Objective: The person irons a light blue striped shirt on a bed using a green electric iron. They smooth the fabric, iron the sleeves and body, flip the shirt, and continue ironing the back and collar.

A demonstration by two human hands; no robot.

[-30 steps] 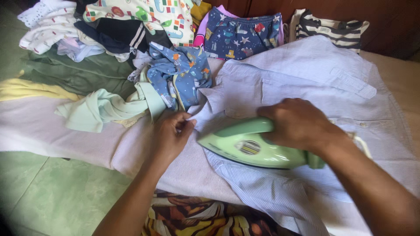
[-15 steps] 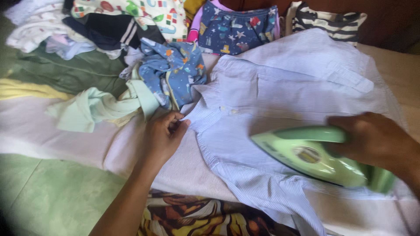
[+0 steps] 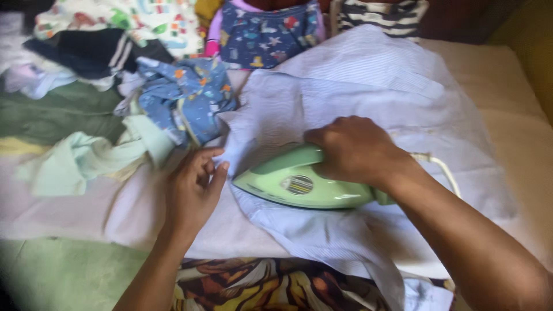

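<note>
**Asker:** Nearest the camera, what shows?

**Describer:** Nearest the wearer, at the bottom edge, lies one cloth with a brown and yellow pattern (image 3: 271, 285). Two bare forearms reach forward over it. Both hands are in view.

**Asker:** What are the hands doing?

**Describer:** One right hand (image 3: 351, 151) is clenched around the handle of one pale green iron (image 3: 299, 183). The iron sits flat on one pale blue striped shirt (image 3: 368, 86), its pointed tip aimed left. One white cord (image 3: 440, 167) leaves its rear by the wrist. One left hand (image 3: 194, 190) lies just beside the iron's tip, fingers curled, pinching the shirt's left edge.

**Asker:** Where is the shirt?

**Describer:** It is spread across the middle and right of a padded surface covered with one pale pinkish cloth (image 3: 86, 207). The lower part of the shirt is bunched near the patterned cloth.

**Asker:** And farther off?

**Describer:** Left of the shirt, one mint green garment (image 3: 80, 161) lies crumpled, touching one blue printed garment (image 3: 184, 95). Behind these is one dark green piece (image 3: 52, 115). Along the far edge sit one dark navy piece with white stripes (image 3: 86, 55), one white print with coloured shapes (image 3: 132, 17), one navy star-print piece (image 3: 265, 34), and one black-and-white striped piece (image 3: 380, 14).
</note>
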